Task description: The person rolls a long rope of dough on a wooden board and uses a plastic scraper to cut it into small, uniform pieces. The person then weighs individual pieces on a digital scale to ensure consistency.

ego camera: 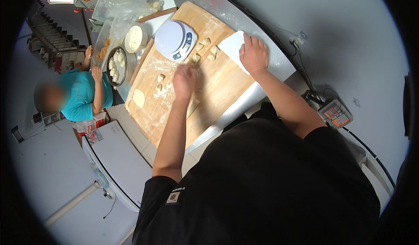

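My left hand [184, 79], blurred and with its fingers curled, is over the floured wooden board [216, 91], just below the digital kitchen scale [173, 40]. Whether it holds anything cannot be seen. My right hand [254, 53] grips a flat white scraper or sheet [233, 47] at the board's right edge. Small dough pieces [211, 57] are scattered between the scale and this sheet. Two more dough pieces [160, 78] sit left of my left hand. A flat dough round [139, 98] lies near the board's left edge. A longer dough piece [193, 107] is partly hidden by my left forearm.
A round pan [125, 76] of shaped dough, a bowl of white contents [135, 38] and rolling pins [142, 61] are beyond the board. A person in a turquoise shirt [85, 89] works at the left. A wall socket with cables [298, 40] is at the right.
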### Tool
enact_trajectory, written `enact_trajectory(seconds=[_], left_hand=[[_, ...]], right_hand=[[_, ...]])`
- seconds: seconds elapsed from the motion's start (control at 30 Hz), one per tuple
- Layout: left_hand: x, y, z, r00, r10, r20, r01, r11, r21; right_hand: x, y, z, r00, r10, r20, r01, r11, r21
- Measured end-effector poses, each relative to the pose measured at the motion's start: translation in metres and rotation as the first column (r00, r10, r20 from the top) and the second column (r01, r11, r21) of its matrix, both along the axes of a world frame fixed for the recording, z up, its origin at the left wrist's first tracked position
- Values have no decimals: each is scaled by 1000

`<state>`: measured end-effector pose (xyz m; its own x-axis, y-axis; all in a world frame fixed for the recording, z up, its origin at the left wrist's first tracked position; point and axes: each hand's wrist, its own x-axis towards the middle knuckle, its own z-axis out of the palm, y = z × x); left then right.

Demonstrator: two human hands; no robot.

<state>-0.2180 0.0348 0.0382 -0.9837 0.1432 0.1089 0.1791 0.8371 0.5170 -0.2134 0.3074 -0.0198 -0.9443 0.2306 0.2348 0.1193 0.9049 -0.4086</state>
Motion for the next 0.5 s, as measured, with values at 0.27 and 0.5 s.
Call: enact_trajectory(seconds=[0.27, 0.5], left_hand=[[-107, -43, -7, 955, 290, -58, -278, 948, 154], [-52, -59, -16, 933, 354, -56, -331, 910, 250]], right_hand=[[-1, -3, 1, 1000, 8, -28, -8, 1000, 2], [0, -1, 2, 1000, 4, 28, -3, 1000, -27]])
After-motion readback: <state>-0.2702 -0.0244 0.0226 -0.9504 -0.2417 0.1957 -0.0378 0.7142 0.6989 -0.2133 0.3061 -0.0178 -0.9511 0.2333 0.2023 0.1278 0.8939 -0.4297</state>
